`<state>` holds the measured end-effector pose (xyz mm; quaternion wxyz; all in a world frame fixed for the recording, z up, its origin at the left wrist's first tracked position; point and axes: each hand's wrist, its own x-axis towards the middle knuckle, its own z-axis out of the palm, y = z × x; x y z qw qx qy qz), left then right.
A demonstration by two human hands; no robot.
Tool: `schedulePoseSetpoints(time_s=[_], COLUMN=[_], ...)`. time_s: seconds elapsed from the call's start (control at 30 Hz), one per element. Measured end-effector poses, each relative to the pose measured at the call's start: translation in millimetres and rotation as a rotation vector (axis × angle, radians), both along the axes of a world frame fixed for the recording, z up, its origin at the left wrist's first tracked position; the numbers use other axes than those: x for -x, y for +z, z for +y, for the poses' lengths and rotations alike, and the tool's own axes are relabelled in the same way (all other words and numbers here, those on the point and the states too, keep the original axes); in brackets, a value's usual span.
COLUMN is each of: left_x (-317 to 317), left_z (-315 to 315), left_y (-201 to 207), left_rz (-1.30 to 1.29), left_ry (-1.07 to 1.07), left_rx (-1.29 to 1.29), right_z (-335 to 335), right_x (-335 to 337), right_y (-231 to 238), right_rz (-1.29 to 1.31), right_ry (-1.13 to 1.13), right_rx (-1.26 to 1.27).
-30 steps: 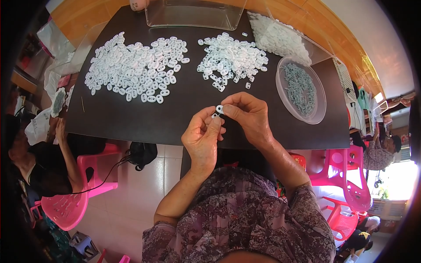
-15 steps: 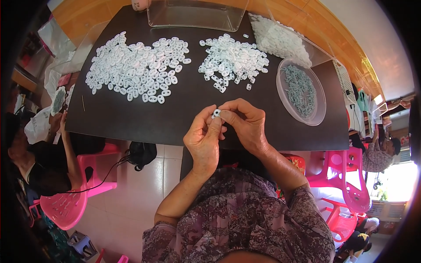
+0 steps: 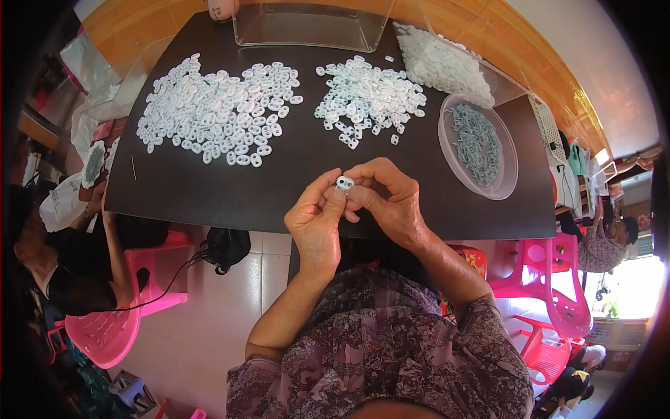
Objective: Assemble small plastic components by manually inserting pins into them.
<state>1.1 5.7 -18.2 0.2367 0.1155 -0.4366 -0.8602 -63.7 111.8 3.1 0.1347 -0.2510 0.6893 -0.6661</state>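
Both bare hands are meeting above the near part of the dark tabletop (image 3: pixel 230 192), the left hand (image 3: pixel 314 223) and the right hand (image 3: pixel 392 202) pinching one white two-holed plastic piece (image 3: pixel 345 182) between thumbs and fingertips. The step in hand appears to be close fingertip work on this piece; the next move seems to be calling for a steady two-sided pinch. Beyond, a pile of white oval pieces (image 3: pixel 209 112) is lying left of a smaller white pile (image 3: pixel 370 98); a round clear tub (image 3: pixel 444 160) is holding grey-green slivers (image 3: pixel 478 140). Pink plastic chairs (image 3: pixel 164 241) are standing on pale floor tiles (image 3: pixel 223 307).
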Motion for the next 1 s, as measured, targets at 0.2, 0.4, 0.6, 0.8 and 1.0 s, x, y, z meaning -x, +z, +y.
schedulePoseSetpoints(time_s=[0.2,0.4,0.6,0.8,1.0], left_x=[-1,-3,-5,-5,-6], left_z=[-2,-2,-1,-1,1], left_y=[10,14,13,7,2], left_rz=[-0.038,-0.075,-0.02,0.007,0.033], left_ry=[0.001,0.008,-0.013,-0.02,0.014], left_rx=[-0.094,-0.111,-0.076,-0.039,0.084], right_z=[-1,-2,2,0,0], right_x=[1,0,-1,-3,-5], right_y=[9,7,2,0,2], right_rz=[0.372,0.535,0.413,0.336,0.325], right_ry=[-0.026,-0.079,-0.046,-0.043,-0.043], right_rx=[-0.175,-0.207,-0.202,-0.149,-0.123])
